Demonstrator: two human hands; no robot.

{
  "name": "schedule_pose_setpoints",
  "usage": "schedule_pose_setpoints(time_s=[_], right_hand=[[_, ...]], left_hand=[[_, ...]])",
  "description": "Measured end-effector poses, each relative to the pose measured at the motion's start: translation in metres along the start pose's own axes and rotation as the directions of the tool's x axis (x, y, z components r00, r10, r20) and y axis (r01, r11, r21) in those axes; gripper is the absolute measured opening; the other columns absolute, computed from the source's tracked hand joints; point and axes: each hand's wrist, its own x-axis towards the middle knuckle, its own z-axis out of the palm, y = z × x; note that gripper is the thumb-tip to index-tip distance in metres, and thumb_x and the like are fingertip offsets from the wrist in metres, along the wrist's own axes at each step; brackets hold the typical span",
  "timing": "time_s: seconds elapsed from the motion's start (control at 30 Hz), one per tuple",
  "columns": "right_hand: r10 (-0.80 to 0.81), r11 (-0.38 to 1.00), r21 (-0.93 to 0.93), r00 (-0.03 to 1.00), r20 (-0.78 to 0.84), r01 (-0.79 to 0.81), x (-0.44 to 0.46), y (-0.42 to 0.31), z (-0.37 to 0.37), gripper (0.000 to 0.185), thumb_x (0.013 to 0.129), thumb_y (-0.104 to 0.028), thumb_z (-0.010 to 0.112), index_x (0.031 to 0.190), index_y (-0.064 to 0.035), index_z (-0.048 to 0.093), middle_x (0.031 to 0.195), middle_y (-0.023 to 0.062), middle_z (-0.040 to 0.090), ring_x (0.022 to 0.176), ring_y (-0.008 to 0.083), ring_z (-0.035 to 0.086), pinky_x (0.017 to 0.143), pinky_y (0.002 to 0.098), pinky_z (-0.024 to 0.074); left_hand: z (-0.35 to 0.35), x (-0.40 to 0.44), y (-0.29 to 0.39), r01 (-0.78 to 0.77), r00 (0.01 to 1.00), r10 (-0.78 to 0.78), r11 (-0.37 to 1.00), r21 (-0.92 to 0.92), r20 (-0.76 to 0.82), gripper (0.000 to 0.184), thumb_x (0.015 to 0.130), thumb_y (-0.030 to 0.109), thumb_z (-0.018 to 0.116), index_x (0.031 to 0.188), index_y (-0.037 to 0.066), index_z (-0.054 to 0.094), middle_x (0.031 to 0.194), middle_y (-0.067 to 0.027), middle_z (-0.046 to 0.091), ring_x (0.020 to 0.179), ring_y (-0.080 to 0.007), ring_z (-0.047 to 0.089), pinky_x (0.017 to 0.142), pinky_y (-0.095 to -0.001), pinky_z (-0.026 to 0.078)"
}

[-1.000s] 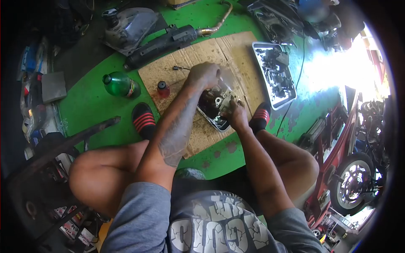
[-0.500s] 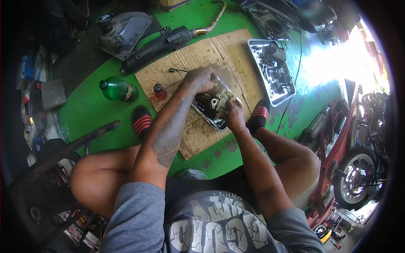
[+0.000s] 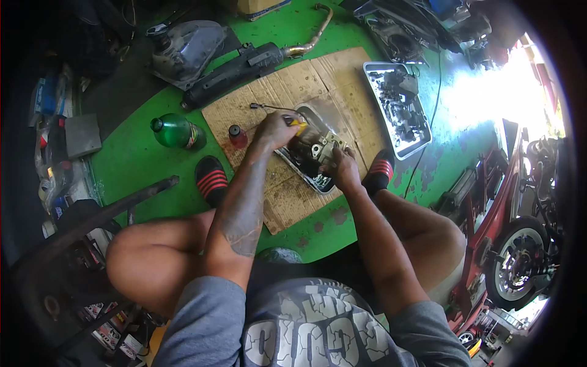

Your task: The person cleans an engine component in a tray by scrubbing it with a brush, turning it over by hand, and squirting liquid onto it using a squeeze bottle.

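Note:
My left hand (image 3: 273, 130) is closed around a small yellow brush-like tool (image 3: 298, 126); its working end is blurred. My right hand (image 3: 343, 169) grips a pale metal engine part (image 3: 328, 150) with round holes, its fingers along the right side. The part is held over a metal tray (image 3: 282, 154) with dark wet contents, partly hidden by the part and my hands. A thin rod with a black end (image 3: 254, 106) lies beyond my left hand, reaching toward the tray. A small red jar with a black cap (image 3: 237, 136) stands left of my left wrist.
Stained cardboard (image 3: 293, 205) lies under the tray on the green floor. A green bottle (image 3: 174, 132) stands left, with an exhaust muffler (image 3: 232, 74) behind. A white-rimmed tray of dark parts (image 3: 369, 82) lies right. My sandalled feet flank the cardboard; a motorcycle wheel (image 3: 496, 263) is far right.
My left hand has drawn back to the left from the engine part, and the yellow tool now shows in it. My right hand still holds the part. The whole view has shifted slightly.

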Motion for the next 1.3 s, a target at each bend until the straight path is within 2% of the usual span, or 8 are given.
schedule_pose_setpoints(time_s=[0.13,0.37,0.63,0.73,1.0,1.03,1.27,1.3], right_hand=[[-0.010,1.000,0.012,1.000,0.026,0.010,0.013,0.010,-0.004,0.045,0.075,-0.030,0.084,0.099,-0.0031,0.056,0.091,0.0217,0.069,0.099,0.0450,0.064,0.113,0.0518,0.0337],[0.035,0.997,0.060,0.983,0.181,-0.047,0.051,0.012,-0.033,0.043,0.079,-0.029,0.084,0.100,-0.0012,0.060,0.091,0.0231,0.069,0.088,0.0419,0.068,0.076,0.0480,0.0525],[0.018,0.998,-0.059,0.978,0.207,-0.006,0.065,0.038,-0.012,0.044,0.083,-0.039,0.078,0.102,-0.0029,0.062,0.094,0.0215,0.068,0.090,0.0367,0.067,0.078,0.0464,0.0522],[0.072,0.996,-0.071,0.956,0.283,-0.054,0.072,0.037,-0.013,0.042,0.086,-0.038,0.072,0.107,-0.0016,0.064,0.100,0.0248,0.069,0.100,0.0410,0.068,0.082,0.0480,0.0530],[0.077,0.995,-0.083,0.952,0.295,-0.055,0.077,0.026,-0.022,0.044,0.085,-0.036,0.075,0.108,0.0000,0.063,0.099,0.0249,0.070,0.095,0.0412,0.069,0.081,0.0476,0.0534],[0.071,0.997,-0.053,0.954,0.292,-0.057,0.078,0.026,-0.022,0.043,0.084,-0.034,0.077,0.106,0.0004,0.063,0.098,0.0257,0.070,0.095,0.0432,0.068,0.081,0.0492,0.0529],[0.084,0.996,-0.034,0.955,0.285,-0.078,0.078,0.021,-0.026,0.046,0.081,-0.034,0.081,0.106,0.0008,0.064,0.101,0.0267,0.070,0.100,0.0438,0.067,0.085,0.0498,0.0529],[0.102,0.995,-0.035,0.947,0.304,-0.096,0.082,0.022,-0.025,0.046,0.081,-0.034,0.081,0.107,0.0007,0.064,0.101,0.0264,0.070,0.101,0.0438,0.067,0.085,0.0497,0.0529]], left_hand=[[0.010,-0.027,-0.032,-0.039,0.946,-0.047,0.965,-0.258,-0.320,0.018,0.087,0.017,0.075,0.104,0.015,0.079,0.087,-0.0033,0.078,0.067,-0.0117,0.067,0.062,-0.0292,0.052],[0.118,-0.075,-0.089,-0.251,0.872,0.009,0.866,-0.432,-0.489,0.020,0.091,0.012,0.072,0.110,0.011,0.075,0.095,-0.0117,0.076,0.084,-0.0163,0.072,0.070,-0.0299,0.055],[0.119,-0.088,-0.095,-0.050,0.938,-0.082,0.928,-0.368,-0.336,0.022,0.091,0.011,0.072,0.112,0.011,0.073,0.087,-0.0100,0.075,0.071,-0.0139,0.069,0.063,-0.0299,0.053],[0.115,-0.081,-0.080,-0.245,0.856,-0.008,0.874,-0.420,-0.516,0.021,0.090,0.013,0.074,0.112,0.012,0.074,0.087,-0.0086,0.075,0.071,-0.0130,0.068,0.063,-0.0304,0.053],[0.090,-0.087,-0.081,0.138,0.933,-0.300,0.809,-0.572,-0.200,0.019,0.090,0.017,0.074,0.109,0.013,0.075,0.088,-0.0053,0.075,0.072,-0.0144,0.068,0.065,-0.0302,0.052],[0.095,-0.077,-0.082,-0.174,0.915,-0.014,0.888,-0.426,-0.403,0.021,0.090,0.018,0.075,0.110,0.013,0.075,0.089,-0.0057,0.076,0.075,-0.0143,0.070,0.065,-0.0304,0.053],[0.086,-0.081,-0.088,0.145,0.953,-0.249,0.876,-0.460,-0.173,0.019,0.090,0.015,0.075,0.109,0.012,0.075,0.088,-0.0091,0.076,0.075,-0.0141,0.071,0.064,-0.0308,0.054],[0.093,-0.077,-0.085,-0.085,0.932,-0.079,0.901,-0.425,-0.353,0.019,0.090,0.016,0.075,0.109,0.014,0.075,0.081,-0.0092,0.074,0.071,-0.0155,0.071,0.060,-0.0319,0.052]])
